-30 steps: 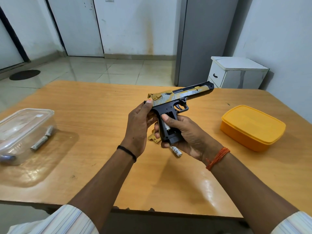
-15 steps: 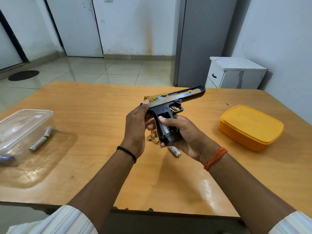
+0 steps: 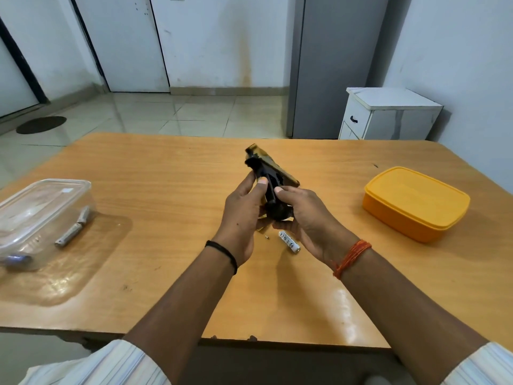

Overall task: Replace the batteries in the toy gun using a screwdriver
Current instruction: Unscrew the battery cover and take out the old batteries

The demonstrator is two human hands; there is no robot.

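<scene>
One toy gun, two boxes, one loose battery.

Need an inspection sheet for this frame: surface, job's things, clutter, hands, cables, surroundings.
Surface: wooden table, glossy.
Job's things: toy gun held above the table, blurred; battery and small screw lying on the table under the hands; screwdriver not identified.
Clutter: clear box at left with batteries inside; closed yellow box at right.
Hands: left hand and right hand both grip the gun.
Cables: nothing seen.
Surroundings: tiled floor, white cabinet, doors.
</scene>
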